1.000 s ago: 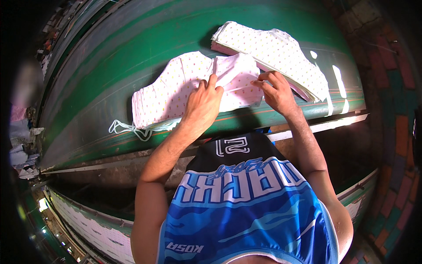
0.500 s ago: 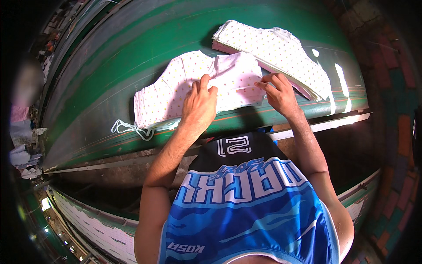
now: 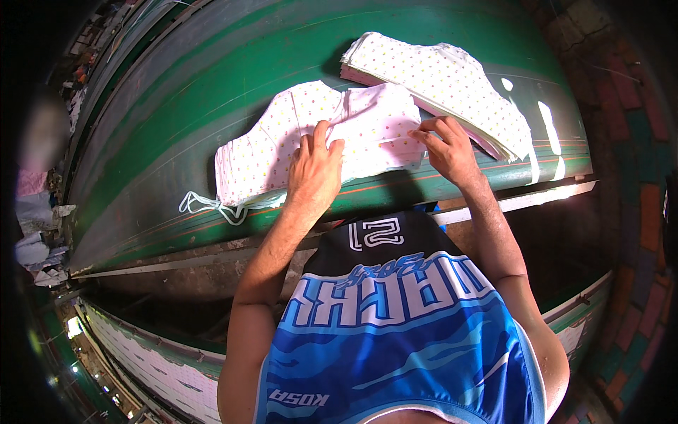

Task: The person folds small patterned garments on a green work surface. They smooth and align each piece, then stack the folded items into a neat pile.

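In front of me lies a stack of white dotted fabric pieces [image 3: 244, 159], cut to a curved garment shape. My left hand [image 3: 316, 169] rests on its top piece, palm down, fingers bent and apart, thumb away from the index finger. At the right end, my right hand [image 3: 448, 150] pinches the edge of the top fabric piece between thumb and fingers. Small folds run across the cloth between my hands. White fabric strips [image 3: 233, 212] trail from under the stack's left near corner. Behind and right sits a second stack of dotted fabric pieces [image 3: 441, 81], its layered edges showing.
Both stacks lie on a long green table [image 3: 176, 113] with worn grey bands; its near edge [image 3: 176, 258] runs just before my body. Bright sun patches [image 3: 549, 127] fall at the right. Heaped cloth [image 3: 34, 237] shows at far left, and a coloured brick floor [image 3: 650, 219] at far right.
My left hand has shifted slightly left and toward me, and its thumb and fingers have spread apart. My right hand stays at the fabric's right edge.
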Demonstrator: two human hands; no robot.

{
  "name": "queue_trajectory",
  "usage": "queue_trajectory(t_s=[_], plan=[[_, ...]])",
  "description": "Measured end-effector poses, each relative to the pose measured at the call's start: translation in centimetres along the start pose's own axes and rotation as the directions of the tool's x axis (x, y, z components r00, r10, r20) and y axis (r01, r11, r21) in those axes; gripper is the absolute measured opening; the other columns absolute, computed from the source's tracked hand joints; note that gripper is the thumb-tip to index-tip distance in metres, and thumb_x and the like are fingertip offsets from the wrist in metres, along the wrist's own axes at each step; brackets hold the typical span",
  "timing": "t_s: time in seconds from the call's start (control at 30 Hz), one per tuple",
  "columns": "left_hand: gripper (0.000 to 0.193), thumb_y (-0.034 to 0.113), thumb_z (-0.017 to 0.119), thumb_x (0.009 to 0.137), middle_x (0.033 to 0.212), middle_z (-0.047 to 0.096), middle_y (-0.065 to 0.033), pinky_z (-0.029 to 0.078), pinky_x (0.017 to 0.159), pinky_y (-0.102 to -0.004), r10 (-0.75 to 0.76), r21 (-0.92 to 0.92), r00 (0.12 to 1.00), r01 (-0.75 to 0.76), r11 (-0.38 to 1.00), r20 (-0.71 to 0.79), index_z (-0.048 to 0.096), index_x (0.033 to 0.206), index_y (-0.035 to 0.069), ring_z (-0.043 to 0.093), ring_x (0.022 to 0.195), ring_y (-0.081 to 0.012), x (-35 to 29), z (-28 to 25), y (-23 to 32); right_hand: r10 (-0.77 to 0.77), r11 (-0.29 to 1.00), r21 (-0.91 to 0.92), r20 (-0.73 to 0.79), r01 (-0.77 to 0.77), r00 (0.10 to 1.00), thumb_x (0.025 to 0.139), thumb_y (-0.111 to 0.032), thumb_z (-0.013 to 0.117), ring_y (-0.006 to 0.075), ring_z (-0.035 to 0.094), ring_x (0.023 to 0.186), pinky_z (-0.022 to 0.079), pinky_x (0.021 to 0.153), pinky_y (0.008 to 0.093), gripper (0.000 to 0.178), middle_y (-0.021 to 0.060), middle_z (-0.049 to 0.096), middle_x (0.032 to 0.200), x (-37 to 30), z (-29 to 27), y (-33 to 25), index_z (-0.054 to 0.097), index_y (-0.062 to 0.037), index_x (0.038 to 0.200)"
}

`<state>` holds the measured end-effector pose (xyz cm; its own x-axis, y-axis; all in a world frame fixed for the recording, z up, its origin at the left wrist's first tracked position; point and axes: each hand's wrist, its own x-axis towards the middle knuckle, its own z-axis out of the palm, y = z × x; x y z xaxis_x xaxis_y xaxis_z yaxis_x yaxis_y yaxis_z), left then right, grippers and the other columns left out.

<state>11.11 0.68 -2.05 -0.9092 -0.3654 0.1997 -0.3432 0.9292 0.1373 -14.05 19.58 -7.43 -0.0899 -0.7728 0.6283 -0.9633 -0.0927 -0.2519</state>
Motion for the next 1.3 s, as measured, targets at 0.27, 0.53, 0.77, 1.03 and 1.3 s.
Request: queue_trajectory(t_s=[0.27,0.53,0.77,1.03,1.3], plan=[[0.016,0.009,0.069,0.094,0.148,0.053,-0.0205,0.057,0.097,-0.0543,0.051,0.150,0.997,-0.060,0.987,0.063,0.073,0.107,0.001,0.061,0.125,-0.0386,0.3,-0.8,-0.7,-0.003,1.000,-0.006,-0.017,0.002,1.000,0.072,0.008,0.073,0.0263,0.065,0.099,0.058,0.087,0.0412,0.051,0.0041,0.069,0.113,0.3,-0.4,-0.1,0.076,-0.0129,0.118],[0.018,0.012,0.067,0.098,0.157,0.052,-0.0202,0.055,0.100,-0.0554,-0.015,0.204,0.978,-0.029,0.979,0.210,0.075,0.111,0.002,0.062,0.128,-0.0406,0.2,-1.8,-1.0,0.025,1.000,0.004,-0.031,-0.025,0.999,0.071,0.008,0.073,0.0268,0.065,0.101,0.058,0.088,0.0418,0.051,0.0044,0.069,0.114,0.1,-0.3,-0.4,0.076,-0.0127,0.118],[0.022,0.010,0.068,0.097,0.148,0.057,-0.0212,0.056,0.100,-0.0508,-0.023,0.177,0.985,-0.008,0.984,0.173,0.077,0.112,-0.003,0.063,0.124,-0.0375,-0.8,-2.0,-2.0,0.046,0.999,0.006,-0.017,-0.046,0.999,0.072,0.007,0.073,0.0277,0.065,0.102,0.058,0.088,0.0423,0.051,0.0048,0.070,0.115,-0.6,0.3,-0.2,0.076,-0.0128,0.118],[0.014,0.006,0.069,0.092,0.141,0.058,-0.0178,0.055,0.100,-0.0493,0.005,0.120,0.998,-0.013,0.993,0.065,0.074,0.100,-0.005,0.059,0.121,-0.0363,-1.4,-2.2,-1.9,0.081,0.997,-0.013,-0.029,-0.082,0.996,0.075,0.013,0.073,0.0258,0.069,0.102,0.061,0.085,0.0397,0.050,0.0045,0.072,0.111,-0.1,0.0,-0.4,0.079,-0.0124,0.117],[0.013,0.006,0.076,0.090,0.129,0.058,-0.0179,0.053,0.099,-0.0495,0.009,0.031,1.000,-0.010,0.999,0.009,0.068,0.098,-0.002,0.057,0.119,-0.0379,-2.2,-1.6,-2.1,0.076,0.997,-0.001,-0.012,-0.076,0.997,0.072,0.009,0.073,0.0268,0.066,0.101,0.060,0.088,0.0414,0.050,0.0049,0.071,0.113,-0.6,0.4,-0.3,0.077,-0.0116,0.116]])
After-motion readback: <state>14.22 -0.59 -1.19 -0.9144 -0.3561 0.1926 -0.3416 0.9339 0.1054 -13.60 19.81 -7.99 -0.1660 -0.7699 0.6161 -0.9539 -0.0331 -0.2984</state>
